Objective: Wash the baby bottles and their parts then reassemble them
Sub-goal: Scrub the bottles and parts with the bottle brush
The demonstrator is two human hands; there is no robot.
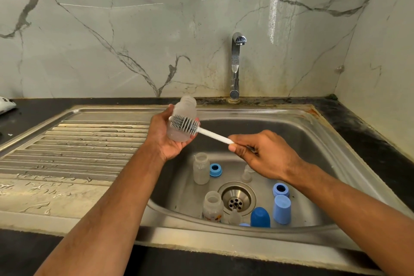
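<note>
The brushed stainless-steel sink (291, 119) has a dull sheen and a ribbed, wet drainboard. The chrome tap (235, 67) is glossy but spotted. The frosted translucent plastic bottle (182, 116) looks matt. The dark blue plastic cap (259, 217) is smooth. The veined marble-look wall (134, 29) is polished.

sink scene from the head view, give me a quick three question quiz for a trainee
1. True or false: the chrome tap is running.
2. Which hand holds the white-handled bristle brush? A left, B right
3. Fill in: the brush head lies against the ___ of the clear plastic bottle in the left hand.

Key: 1 false, no stream shows. 2 B, the right hand pinches the handle. 3 outside.
</note>
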